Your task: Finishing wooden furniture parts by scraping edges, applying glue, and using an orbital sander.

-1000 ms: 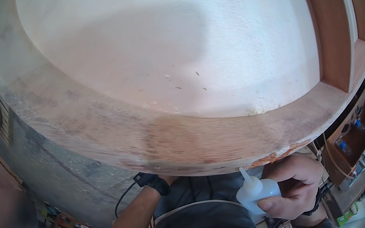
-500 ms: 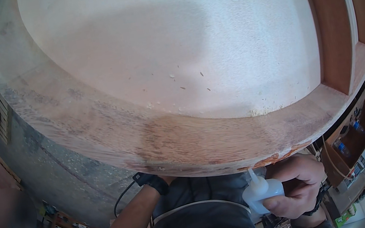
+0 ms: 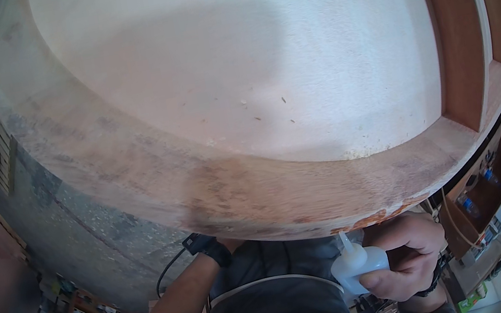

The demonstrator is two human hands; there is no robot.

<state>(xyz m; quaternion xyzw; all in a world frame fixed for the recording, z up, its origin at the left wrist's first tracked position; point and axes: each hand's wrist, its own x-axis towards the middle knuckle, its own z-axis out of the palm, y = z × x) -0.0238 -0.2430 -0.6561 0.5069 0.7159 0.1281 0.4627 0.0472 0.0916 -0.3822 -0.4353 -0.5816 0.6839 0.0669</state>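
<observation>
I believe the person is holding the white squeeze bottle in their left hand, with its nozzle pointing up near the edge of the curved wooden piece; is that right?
Not quite: the head view shows the right hand holding the white squeeze bottle. Its nozzle does point up near the edge of the curved wooden piece.

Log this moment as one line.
right hand: holds white squeeze bottle, nozzle up at wooden rim's near edge | left hand: mostly hidden by rim | small bits: on pale panel
</observation>
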